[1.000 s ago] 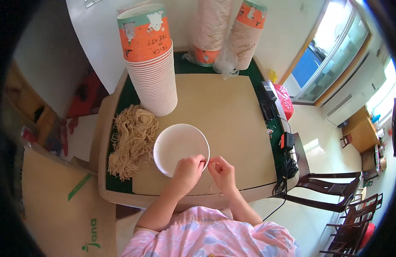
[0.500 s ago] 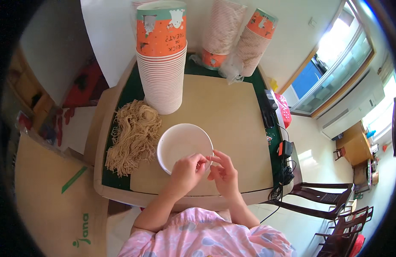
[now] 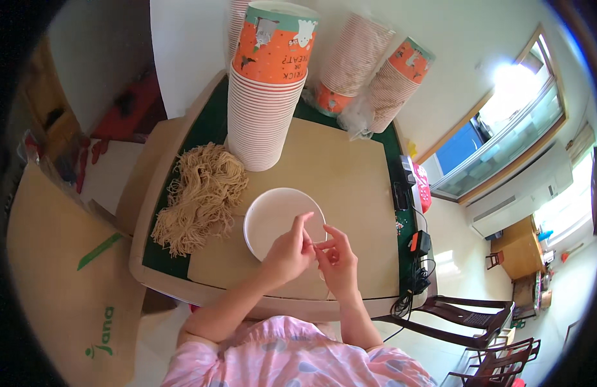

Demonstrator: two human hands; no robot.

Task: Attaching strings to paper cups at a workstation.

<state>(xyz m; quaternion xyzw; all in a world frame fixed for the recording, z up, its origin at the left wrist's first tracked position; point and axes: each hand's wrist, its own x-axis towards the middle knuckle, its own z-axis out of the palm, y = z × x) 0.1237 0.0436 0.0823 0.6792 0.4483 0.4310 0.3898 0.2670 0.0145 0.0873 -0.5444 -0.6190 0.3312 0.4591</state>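
A white paper bowl (image 3: 273,219) stands mouth up near the front of the table. My left hand (image 3: 289,253) is over its near right rim, thumb and fingers pinched, the index finger raised. Close against it, my right hand (image 3: 338,259) has its fingertips pinched too, beside the rim. Between them they hold what looks like a thin string, mostly hidden; a pale strand (image 3: 328,291) hangs below my right hand. A loose heap of beige strings (image 3: 202,197) lies left of the bowl.
Behind the heap rises a tall stack of nested paper bowls (image 3: 265,119) with an orange printed outside. More stacks (image 3: 356,55) (image 3: 402,84), partly in clear plastic, stand at the back. Black cables and an adapter (image 3: 420,242) lie along the right edge. A cardboard box (image 3: 60,258) stands left.
The view has shifted and tilted slightly. My left index finger has lifted away from the other fingers; both hands remain close together at the bowl's near right rim.
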